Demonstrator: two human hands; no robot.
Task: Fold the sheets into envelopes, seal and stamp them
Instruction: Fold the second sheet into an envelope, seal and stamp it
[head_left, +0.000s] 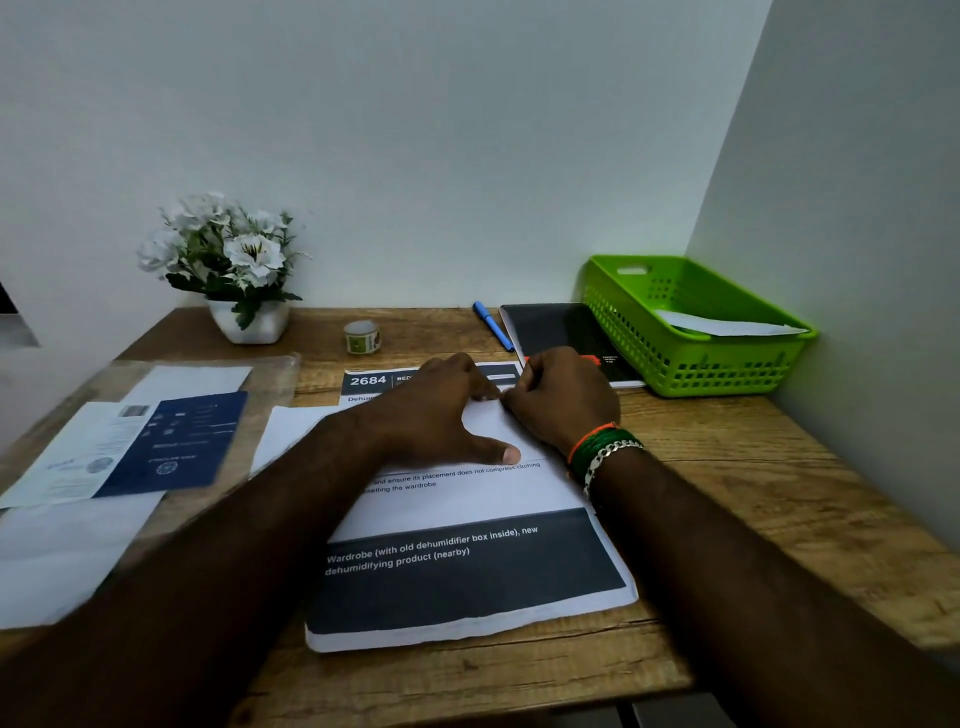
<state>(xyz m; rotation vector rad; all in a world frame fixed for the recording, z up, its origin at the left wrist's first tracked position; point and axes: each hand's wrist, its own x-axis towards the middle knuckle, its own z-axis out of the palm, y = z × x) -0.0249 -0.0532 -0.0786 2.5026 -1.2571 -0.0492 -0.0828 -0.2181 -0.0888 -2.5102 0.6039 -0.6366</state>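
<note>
A printed sheet (467, 571) with dark bands lies on a small stack in the middle of the wooden desk (727, 467). A folded white piece of paper (493, 423) lies on its upper part. My left hand (441, 410) presses flat on that white paper, thumb spread toward me. My right hand (558, 397), with bracelets at the wrist, has curled fingers that pinch the paper's far right corner next to my left fingertips. A small roll of stickers or tape (362, 336) stands behind the sheets.
A plastic sleeve with a blue leaflet (171, 447) and white papers lies at the left. A potted white flower (234, 270) stands at the back left. A blue pen (492, 326), a black notebook (561, 332) and a green basket (696, 358) holding paper sit at the back right.
</note>
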